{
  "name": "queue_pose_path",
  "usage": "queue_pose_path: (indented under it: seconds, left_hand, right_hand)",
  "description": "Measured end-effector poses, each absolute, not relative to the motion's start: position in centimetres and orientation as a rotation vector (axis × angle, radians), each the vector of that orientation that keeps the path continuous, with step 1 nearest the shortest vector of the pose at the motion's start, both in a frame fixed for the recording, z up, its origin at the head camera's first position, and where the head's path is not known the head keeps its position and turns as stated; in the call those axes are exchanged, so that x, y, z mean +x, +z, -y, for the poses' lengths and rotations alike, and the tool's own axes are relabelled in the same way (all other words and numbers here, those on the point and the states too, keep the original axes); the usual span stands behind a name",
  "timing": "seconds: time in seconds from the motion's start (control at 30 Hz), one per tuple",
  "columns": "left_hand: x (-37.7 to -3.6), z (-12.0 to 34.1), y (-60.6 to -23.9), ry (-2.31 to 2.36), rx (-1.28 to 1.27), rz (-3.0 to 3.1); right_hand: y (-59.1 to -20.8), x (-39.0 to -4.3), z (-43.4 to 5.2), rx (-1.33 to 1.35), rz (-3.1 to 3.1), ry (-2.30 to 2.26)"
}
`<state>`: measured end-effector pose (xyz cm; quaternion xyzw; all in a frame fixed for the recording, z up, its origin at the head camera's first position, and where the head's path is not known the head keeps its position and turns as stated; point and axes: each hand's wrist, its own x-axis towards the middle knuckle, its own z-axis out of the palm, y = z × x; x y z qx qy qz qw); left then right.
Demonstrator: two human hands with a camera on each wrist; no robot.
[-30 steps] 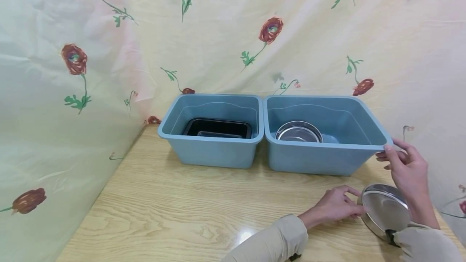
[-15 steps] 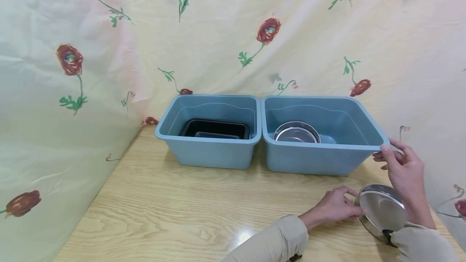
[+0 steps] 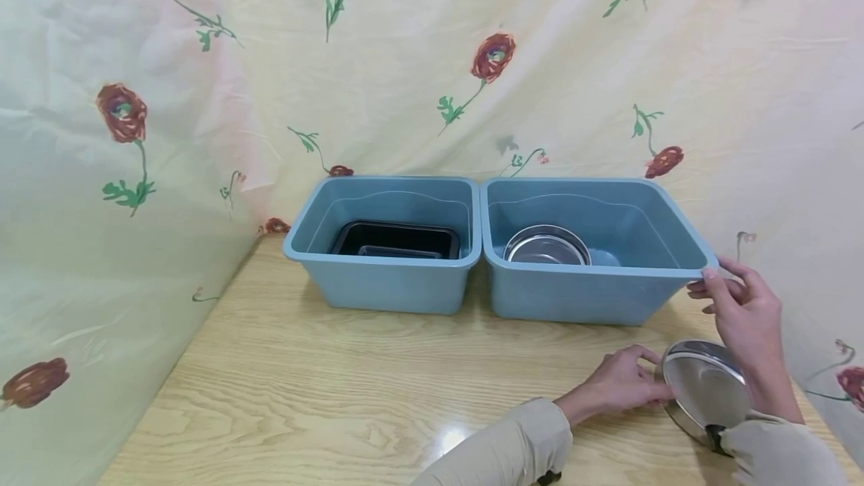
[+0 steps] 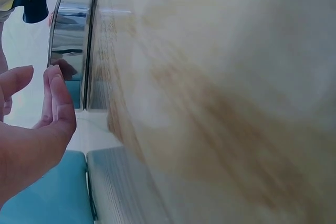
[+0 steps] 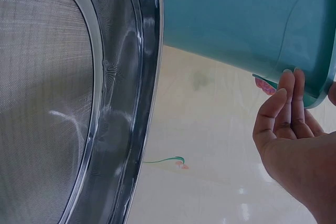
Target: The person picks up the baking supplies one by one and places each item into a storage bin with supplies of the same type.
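A person sits at a wooden table [image 3: 324,373] with two blue plastic bins side by side at twelve o'clock. The right hand [image 3: 745,317], at three o'clock, grips the near right corner of the right bin [image 3: 574,295]: the thumb lies on the rim and the fingers curl around the outside of the corner. The right wrist view confirms the fingertips pressed against the rim edge.

The left hand [image 3: 624,381], at four o'clock, rests on the table with its fingertips touching the left edge of an upturned steel dish [image 3: 705,388]. The fingers look loosely bent; whether they actually pinch the dish's rim cannot be told, and the left wrist view is blurred, showing only fingers just beside the shiny side wall. The dish's near edge is hidden behind the right sleeve [image 3: 783,456].

Inside the right bin lies a second steel bowl [image 3: 547,246], its front cut off by the bin wall. The left bin [image 3: 385,283] holds a black tray [image 3: 398,240], also partly hidden. A floral cloth [image 3: 202,96] hangs behind.
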<state>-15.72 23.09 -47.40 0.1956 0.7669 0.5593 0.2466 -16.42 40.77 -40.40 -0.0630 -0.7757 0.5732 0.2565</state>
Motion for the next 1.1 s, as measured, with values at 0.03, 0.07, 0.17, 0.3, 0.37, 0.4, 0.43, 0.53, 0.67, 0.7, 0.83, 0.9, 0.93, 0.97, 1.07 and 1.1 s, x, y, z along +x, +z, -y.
queue_pose_path:
  seconds: [0.03, 0.07, 0.17, 0.3, 0.37, 0.4, 0.43, 0.53, 0.67, 0.7, 0.83, 0.9, 0.93, 0.97, 1.07, 1.1]
  left_hand:
    - [-15.7, -23.1, -47.4, 1.525, 0.532, -2.095]
    - [-15.7, -23.2, -47.4, 1.522, 0.533, -2.101]
    - [-15.6, -23.5, -47.5, 1.519, 0.528, -2.109]
    - [-15.6, -23.7, -47.5, 1.521, 0.516, -2.102]
    - [-15.6, -23.8, -47.5, 1.519, 0.513, -2.101]
    - [-15.5, -23.8, -47.5, 1.515, 0.512, -2.102]
    - [-15.5, -23.9, -47.5, 1.513, 0.511, -2.104]
    - [-15.5, -24.0, -47.5, 1.504, 0.511, -2.111]
    - [-15.5, -24.1, -47.5, 1.497, 0.512, -2.123]
    - [-15.5, -24.1, -47.5, 1.496, 0.511, -2.125]
    - [-15.4, -24.2, -47.7, 1.489, 0.514, -2.146]
    - [-15.4, -24.3, -47.7, 1.482, 0.525, -2.162]
    - [-15.4, -24.3, -47.7, 1.481, 0.529, -2.166]
    - [-15.4, -24.4, -47.7, 1.483, 0.533, -2.165]
    - [-15.4, -24.4, -47.7, 1.468, 0.545, -2.184]
    - [-15.3, -24.5, -47.7, 1.468, 0.546, -2.187]
  right_hand:
    - [-40.4, -16.4, -40.8, -0.171, 2.107, 1.55]
    - [-40.4, -16.4, -40.8, -0.173, 2.109, 1.544]
    - [-40.4, -16.4, -40.8, -0.179, 2.116, 1.532]
    - [-40.4, -16.4, -40.9, -0.183, 2.114, 1.542]
    - [-40.5, -16.4, -40.9, -0.172, 2.098, 1.562]
    - [-40.5, -16.4, -40.8, -0.165, 2.09, 1.57]
    - [-40.5, -16.4, -40.8, -0.158, 2.083, 1.574]
    - [-40.6, -16.5, -40.7, -0.149, 2.086, 1.562]
    - [-40.7, -16.5, -40.6, -0.154, 2.105, 1.528]
    - [-40.7, -16.5, -40.6, -0.158, 2.111, 1.52]
    - [-40.8, -16.5, -40.6, -0.169, 2.128, 1.498]
    - [-40.7, -16.5, -40.6, -0.174, 2.147, 1.475]
    - [-40.7, -16.5, -40.6, -0.175, 2.15, 1.472]
    - [-40.7, -16.5, -40.6, -0.178, 2.154, 1.467]
    - [-40.6, -16.4, -40.7, -0.185, 2.161, 1.458]
    - [-40.6, -16.4, -40.7, -0.188, 2.162, 1.454]
